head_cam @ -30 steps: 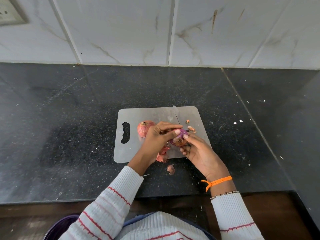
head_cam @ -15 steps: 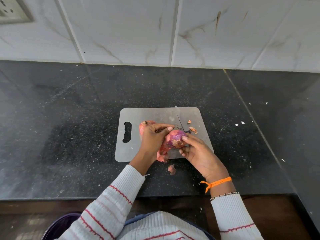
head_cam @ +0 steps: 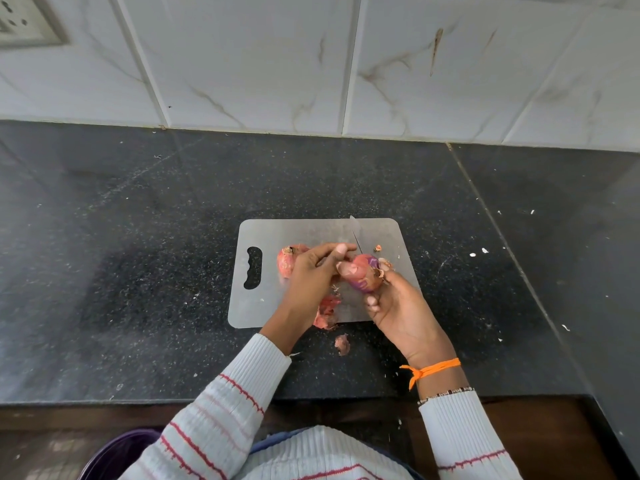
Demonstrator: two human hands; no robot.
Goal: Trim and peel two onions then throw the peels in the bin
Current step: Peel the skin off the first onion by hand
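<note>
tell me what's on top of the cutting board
On the board: a second onion, a knife, peel scraps. Both hands hover above, hiding the knife's handle and part of that onion.

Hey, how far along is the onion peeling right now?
Partly done. Some peels already lie loose at the cutting board's near edge, and one scrap lies on the counter. In hand: the left hand and right hand grip one onion, purple flesh partly exposed. Left: the second onion on the board looks unpeeled, and no peels have been binned yet.
</note>
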